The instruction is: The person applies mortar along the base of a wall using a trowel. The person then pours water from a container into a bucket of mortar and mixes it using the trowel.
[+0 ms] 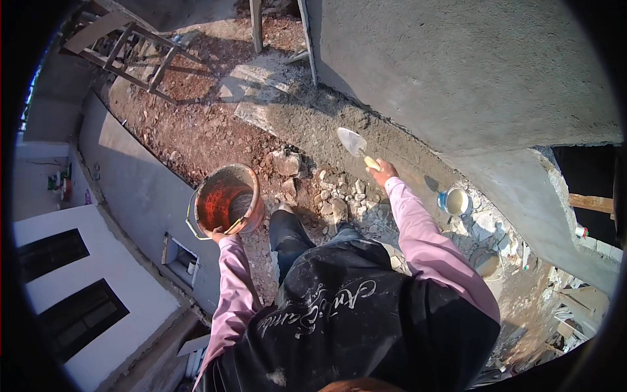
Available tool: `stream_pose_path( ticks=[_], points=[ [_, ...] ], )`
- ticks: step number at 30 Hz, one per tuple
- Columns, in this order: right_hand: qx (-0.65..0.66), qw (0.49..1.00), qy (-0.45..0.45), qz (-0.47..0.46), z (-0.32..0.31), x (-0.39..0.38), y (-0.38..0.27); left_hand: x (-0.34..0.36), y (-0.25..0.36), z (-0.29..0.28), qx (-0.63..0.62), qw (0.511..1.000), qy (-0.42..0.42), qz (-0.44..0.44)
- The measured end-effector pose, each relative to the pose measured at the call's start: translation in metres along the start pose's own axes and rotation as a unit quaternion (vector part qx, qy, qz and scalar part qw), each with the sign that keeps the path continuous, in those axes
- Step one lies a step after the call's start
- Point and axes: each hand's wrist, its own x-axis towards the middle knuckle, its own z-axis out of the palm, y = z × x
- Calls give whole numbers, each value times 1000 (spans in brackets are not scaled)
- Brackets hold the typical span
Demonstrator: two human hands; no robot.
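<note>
The left arm reaches out to the far left in a pink sleeve (236,274). The left hand (217,234) is closed on the near rim of the bucket (212,196), which hangs to the left of the legs with its open top facing up. The inside is red, with something gray in it.

The right arm stretches out to the far right, nearly straight. The right hand (383,172) is wrapped around the handle of the trowel (353,141). The blade points far and a bit left, over a gray strip of ground next to the big gray wall (470,72). I cannot tell if it touches.

The ground (189,130) is red-brown dirt, bumpy and full of bits. Broken stones (339,189) lie around the feet. A blue can (443,202), white inside, sits to the right of the right hand. Far left is a wooden frame (140,72). A low gray wall (134,157) runs along the left, and past it stands a white house (117,245) with dark windows (83,320).
</note>
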Motion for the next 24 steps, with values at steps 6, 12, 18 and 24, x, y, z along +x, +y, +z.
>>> stream_pose_path(
  ticks=[6,12,18,24],
  points=[
    [68,994,78,31,57,23,-50,144,-5,151,70,997,-44,-9],
    [-30,969,7,247,155,-15,-38,269,-46,265,99,982,-121,-108],
    [-55,944,-55,322,232,23,-53,302,-89,308,138,985,-53,-90],
    [42,977,28,209,341,209,-67,334,-134,327,165,983,-9,-81]
  ],
)
